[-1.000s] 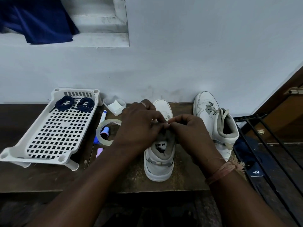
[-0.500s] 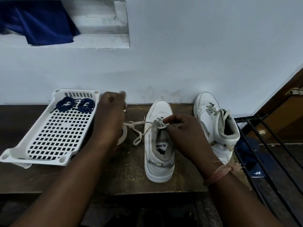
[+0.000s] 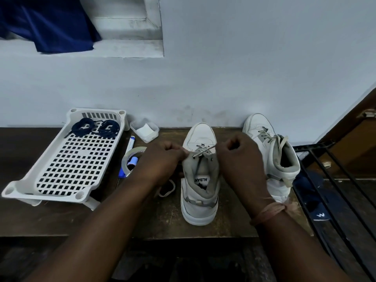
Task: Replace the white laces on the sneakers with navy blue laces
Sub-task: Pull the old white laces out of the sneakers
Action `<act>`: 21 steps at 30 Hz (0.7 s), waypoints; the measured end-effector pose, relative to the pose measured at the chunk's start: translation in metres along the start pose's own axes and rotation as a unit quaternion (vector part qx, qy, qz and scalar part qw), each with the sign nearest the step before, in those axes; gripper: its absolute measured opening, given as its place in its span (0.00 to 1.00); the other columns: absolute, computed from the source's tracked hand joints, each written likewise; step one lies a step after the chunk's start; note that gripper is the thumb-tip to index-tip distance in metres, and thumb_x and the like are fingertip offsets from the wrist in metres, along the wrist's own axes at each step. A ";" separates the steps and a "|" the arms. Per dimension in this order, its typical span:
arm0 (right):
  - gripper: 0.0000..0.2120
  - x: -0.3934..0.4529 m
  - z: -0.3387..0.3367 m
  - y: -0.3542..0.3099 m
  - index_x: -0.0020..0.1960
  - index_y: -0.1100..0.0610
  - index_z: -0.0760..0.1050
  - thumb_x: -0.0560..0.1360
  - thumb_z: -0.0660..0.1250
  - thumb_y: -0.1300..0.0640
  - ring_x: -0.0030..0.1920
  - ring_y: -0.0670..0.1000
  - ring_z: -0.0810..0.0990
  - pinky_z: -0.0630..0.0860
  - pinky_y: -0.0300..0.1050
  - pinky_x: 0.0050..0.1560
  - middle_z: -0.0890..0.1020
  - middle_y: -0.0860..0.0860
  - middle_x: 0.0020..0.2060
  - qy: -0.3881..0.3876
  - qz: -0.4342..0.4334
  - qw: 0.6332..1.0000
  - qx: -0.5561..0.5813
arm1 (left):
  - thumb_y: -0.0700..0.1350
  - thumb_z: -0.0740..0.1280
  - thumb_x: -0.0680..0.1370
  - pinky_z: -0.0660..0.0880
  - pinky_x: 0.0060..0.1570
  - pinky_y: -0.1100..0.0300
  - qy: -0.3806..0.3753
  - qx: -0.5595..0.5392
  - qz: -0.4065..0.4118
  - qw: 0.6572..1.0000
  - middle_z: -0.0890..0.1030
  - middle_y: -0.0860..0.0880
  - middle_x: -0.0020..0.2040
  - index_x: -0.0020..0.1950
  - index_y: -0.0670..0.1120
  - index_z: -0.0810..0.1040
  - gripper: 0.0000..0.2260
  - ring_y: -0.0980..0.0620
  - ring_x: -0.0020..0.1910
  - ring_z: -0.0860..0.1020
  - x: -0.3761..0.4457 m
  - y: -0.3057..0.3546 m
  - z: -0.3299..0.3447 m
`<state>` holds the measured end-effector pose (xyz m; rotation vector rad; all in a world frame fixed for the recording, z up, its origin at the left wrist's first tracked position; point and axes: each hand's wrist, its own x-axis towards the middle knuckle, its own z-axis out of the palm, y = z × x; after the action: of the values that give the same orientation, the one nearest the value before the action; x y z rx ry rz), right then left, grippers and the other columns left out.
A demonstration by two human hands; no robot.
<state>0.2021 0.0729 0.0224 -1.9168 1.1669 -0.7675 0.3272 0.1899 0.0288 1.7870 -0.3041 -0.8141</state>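
1. Since half a second ago, the left hand [image 3: 160, 159] has come back from beside the rack to the near sneaker [image 3: 200, 180], and a slack loop of white lace [image 3: 203, 152] now lies on the table [image 3: 40, 216] under that wrist.
2. Left hand sits at the sneaker's 9 o'clock side, knuckles up, fingers curled and pinching the lace at the collar's edge.
3. Right hand [image 3: 240, 157] sits at the 3 o'clock side, fingers curled into a fist round the other run of lace; a tan thread band circles that wrist.
4. Between the two hands the lace crosses over the upper eyelets.
5. Inside the near sneaker a white label reads "ALBAN", seen upside down; further letters cannot be read.
6. That sneaker is white with a grey collar, toe pointing to 12 o'clock, at the table's middle.
7. Its partner, the far sneaker [image 3: 270, 151], stands at 2 o'clock against the wall, laced in white.
8. Two navy laces [image 3: 95, 127] lie coiled at the far end of a white slotted rack [image 3: 67, 165] at 10 o'clock.
9. Between rack and hands lie a tape roll [image 3: 132, 157], a blue-capped marker [image 3: 130, 143] and a small clear tub [image 3: 144, 129].
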 end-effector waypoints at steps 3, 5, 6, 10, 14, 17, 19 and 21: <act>0.06 0.005 -0.002 0.001 0.46 0.51 0.79 0.71 0.65 0.53 0.37 0.44 0.78 0.72 0.41 0.40 0.82 0.48 0.40 -0.044 -0.005 0.999 0.022 | 0.34 0.70 0.79 0.79 0.32 0.58 -0.019 -0.053 -0.030 0.998 0.85 0.40 0.41 0.45 0.40 0.82 0.04 0.47 0.35 0.83 0.002 0.000 0.000; 0.15 0.002 0.001 0.000 0.56 0.48 0.80 0.71 0.62 0.51 0.49 0.45 0.79 0.75 0.42 0.54 0.81 0.48 0.51 -0.088 -0.067 0.994 -0.003 | 0.35 0.70 0.79 0.79 0.32 0.58 -0.021 -0.036 -0.020 0.999 0.85 0.40 0.42 0.45 0.40 0.83 0.04 0.48 0.36 0.84 0.003 0.000 0.000; 0.15 -0.001 0.003 0.000 0.56 0.47 0.81 0.72 0.62 0.50 0.54 0.45 0.78 0.74 0.44 0.59 0.80 0.47 0.54 -0.095 -0.104 0.989 -0.044 | 0.35 0.70 0.79 0.79 0.33 0.58 -0.022 -0.032 -0.018 0.999 0.86 0.40 0.42 0.45 0.40 0.83 0.04 0.48 0.36 0.84 0.003 0.001 0.000; 0.10 -0.009 0.013 0.002 0.49 0.46 0.82 0.73 0.67 0.43 0.55 0.50 0.75 0.74 0.51 0.58 0.79 0.43 0.52 -0.101 -0.185 0.959 -0.191 | 0.34 0.68 0.80 0.80 0.32 0.58 -0.044 -0.042 -0.036 0.997 0.86 0.40 0.41 0.45 0.40 0.83 0.06 0.49 0.34 0.85 0.004 0.003 -0.003; 0.08 -0.006 0.015 0.003 0.40 0.48 0.77 0.75 0.67 0.45 0.47 0.49 0.77 0.76 0.51 0.51 0.78 0.44 0.43 -0.061 -0.199 0.968 -0.141 | 0.33 0.67 0.80 0.80 0.32 0.57 -0.042 -0.069 -0.050 0.995 0.86 0.37 0.44 0.49 0.36 0.82 0.05 0.47 0.35 0.85 0.003 0.004 -0.003; 0.10 0.002 0.004 -0.006 0.41 0.53 0.73 0.77 0.64 0.49 0.43 0.51 0.78 0.74 0.49 0.47 0.77 0.49 0.41 0.082 -0.101 0.991 0.022 | 0.33 0.67 0.80 0.80 0.31 0.57 -0.038 -0.070 -0.055 0.995 0.86 0.36 0.45 0.48 0.36 0.82 0.05 0.46 0.35 0.85 0.003 0.005 -0.002; 0.07 0.005 -0.003 -0.007 0.44 0.53 0.74 0.76 0.64 0.50 0.48 0.52 0.78 0.74 0.52 0.51 0.78 0.50 0.45 0.117 -0.074 0.990 0.029 | 0.33 0.67 0.80 0.80 0.31 0.58 -0.041 -0.069 -0.051 0.995 0.86 0.37 0.42 0.45 0.37 0.82 0.07 0.47 0.34 0.85 0.002 0.006 -0.001; 0.09 0.001 -0.005 -0.007 0.53 0.49 0.76 0.74 0.65 0.52 0.58 0.53 0.75 0.73 0.56 0.60 0.77 0.48 0.55 0.058 -0.098 0.993 -0.015 | 0.33 0.67 0.80 0.81 0.31 0.58 -0.045 -0.070 -0.049 0.995 0.85 0.39 0.41 0.43 0.38 0.82 0.07 0.48 0.33 0.84 0.001 0.007 -0.001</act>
<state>0.2020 0.0723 0.0305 -2.0569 1.0745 -0.9814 0.3297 0.1872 0.0346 1.6475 -0.2156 -0.9643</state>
